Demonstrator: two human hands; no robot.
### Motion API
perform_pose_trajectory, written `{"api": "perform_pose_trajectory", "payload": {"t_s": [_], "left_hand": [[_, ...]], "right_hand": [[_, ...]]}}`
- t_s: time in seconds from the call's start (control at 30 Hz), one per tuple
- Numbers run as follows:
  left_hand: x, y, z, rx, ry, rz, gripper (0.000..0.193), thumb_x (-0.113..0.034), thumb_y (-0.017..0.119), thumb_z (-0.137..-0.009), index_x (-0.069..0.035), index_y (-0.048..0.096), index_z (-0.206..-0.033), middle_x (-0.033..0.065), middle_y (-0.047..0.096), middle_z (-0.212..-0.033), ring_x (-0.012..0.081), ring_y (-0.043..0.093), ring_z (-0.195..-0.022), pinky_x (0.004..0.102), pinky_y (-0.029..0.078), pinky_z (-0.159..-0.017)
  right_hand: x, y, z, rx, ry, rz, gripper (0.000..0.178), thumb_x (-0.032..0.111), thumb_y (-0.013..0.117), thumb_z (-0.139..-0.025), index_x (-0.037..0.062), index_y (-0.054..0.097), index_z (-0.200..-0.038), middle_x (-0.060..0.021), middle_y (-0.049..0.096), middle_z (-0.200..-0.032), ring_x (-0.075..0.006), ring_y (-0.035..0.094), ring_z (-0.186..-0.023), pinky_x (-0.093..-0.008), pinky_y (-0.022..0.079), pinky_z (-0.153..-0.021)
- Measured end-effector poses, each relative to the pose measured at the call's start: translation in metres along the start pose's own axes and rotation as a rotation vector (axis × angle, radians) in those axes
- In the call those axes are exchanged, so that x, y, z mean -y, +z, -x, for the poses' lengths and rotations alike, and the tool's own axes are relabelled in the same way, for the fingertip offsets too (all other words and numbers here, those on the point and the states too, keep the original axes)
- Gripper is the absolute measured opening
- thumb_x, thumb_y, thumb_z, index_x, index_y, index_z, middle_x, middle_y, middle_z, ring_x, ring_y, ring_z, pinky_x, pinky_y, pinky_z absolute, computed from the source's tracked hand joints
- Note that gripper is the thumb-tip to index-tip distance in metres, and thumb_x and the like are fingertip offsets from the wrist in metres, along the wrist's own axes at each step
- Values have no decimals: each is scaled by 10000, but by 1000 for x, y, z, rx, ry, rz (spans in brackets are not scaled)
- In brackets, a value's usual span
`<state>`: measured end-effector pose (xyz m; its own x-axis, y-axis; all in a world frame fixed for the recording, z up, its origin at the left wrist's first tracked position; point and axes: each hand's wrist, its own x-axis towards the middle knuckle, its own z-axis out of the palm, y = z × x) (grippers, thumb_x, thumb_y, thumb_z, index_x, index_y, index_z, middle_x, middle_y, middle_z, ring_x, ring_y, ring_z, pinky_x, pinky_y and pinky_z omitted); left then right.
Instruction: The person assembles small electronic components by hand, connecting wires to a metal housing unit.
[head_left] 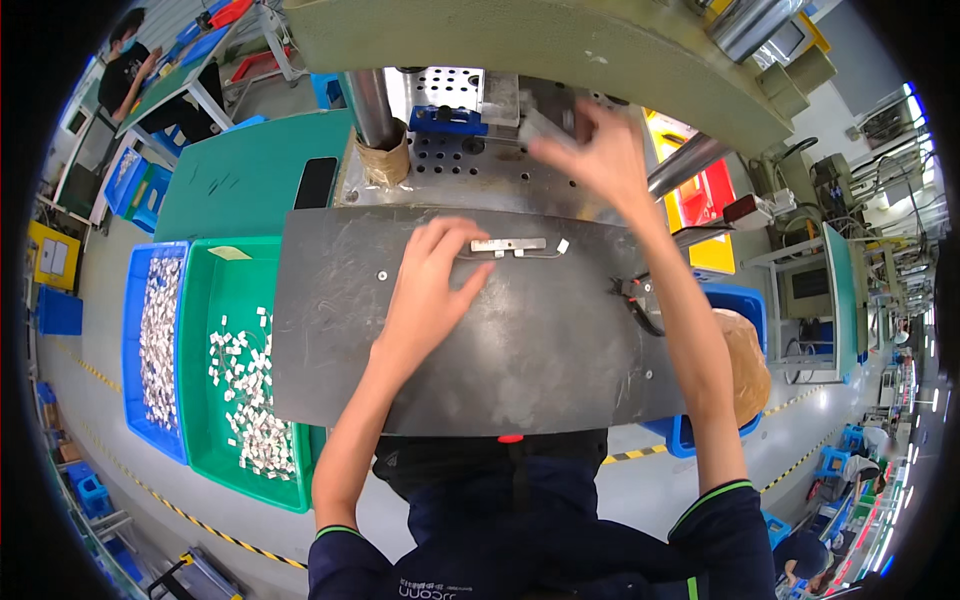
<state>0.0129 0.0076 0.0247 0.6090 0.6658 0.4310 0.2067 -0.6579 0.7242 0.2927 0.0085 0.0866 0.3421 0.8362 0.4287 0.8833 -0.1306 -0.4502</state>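
Note:
A thin silvery bar with a fine wire and small white connectors [520, 244] lies on the dark metal plate [500, 350]. My left hand [430, 280] is at the bar's left end, thumb and fingers apart. Whether its fingertips touch the bar, I cannot tell. Farther off, my right hand [605, 155] reaches in under the press beam, smeared by motion. A blurred grey metal block [545, 128] appears pinched between its thumb and fingers. Behind it is the perforated steel press bed [440, 182], with a blue fixture [447, 121] on it.
On the left stand a green bin [215, 400] and a blue bin [145, 420], both holding many small white connectors. Pliers [638, 300] lie at the plate's right side. A black phone [317, 183] rests on a green surface. The press beam [500, 35] spans overhead.

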Motion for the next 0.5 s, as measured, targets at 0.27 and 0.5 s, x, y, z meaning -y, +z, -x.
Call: {"api": "perform_pose_trajectory", "payload": {"t_s": [0.27, 0.5], "left_hand": [[-41, -6, 56, 204, 3, 10, 633, -40, 852, -753, -20, 660, -1356, 130, 597, -1455, 372, 537, -1367, 456, 481, -1117], [-24, 14, 62, 211, 45, 22, 596, 52, 863, -641, 1, 713, -1216, 139, 680, -1265, 373, 654, -1215, 454, 566, -1027]], "right_hand": [[28, -22, 173, 198, -444, -159, 636, 343, 950, -618, 3, 724, -1106, -68, 693, -861, -270, 637, -775, -402, 476, -796], [34, -16, 198, 231, -249, -298, 668, 278, 950, -644, -9, 697, -1192, -90, 634, -1014, -275, 592, -887, -394, 451, -815]]}}
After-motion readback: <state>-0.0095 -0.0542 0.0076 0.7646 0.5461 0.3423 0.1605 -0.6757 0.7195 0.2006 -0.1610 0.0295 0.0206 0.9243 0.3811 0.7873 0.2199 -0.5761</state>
